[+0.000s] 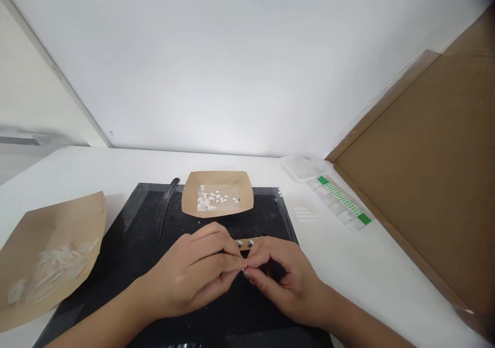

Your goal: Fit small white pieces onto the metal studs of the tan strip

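Over the black mat (127, 245), my left hand (197, 273) and my right hand (288, 278) meet fingertip to fingertip. Both are closed in a pinch around something tiny and whitish, mostly covered by the fingers; its kind cannot be made out. Just behind the fingertips lies a narrow tan strip (244, 245) carrying small dark-and-white pieces; the hands hide its ends. A tan paper tray (187, 193) with several small white oval pieces (209, 199) stands farther back on the mat.
Left of that tray lies a dark curved tool (166, 209). Another paper tray (83, 209) at left holds clear plastic pieces (58, 265). On the right are a sheet of white stickers (306, 214), a green-marked strip (344, 199), a clear plastic box (305, 167) and a large cardboard panel (425, 157).
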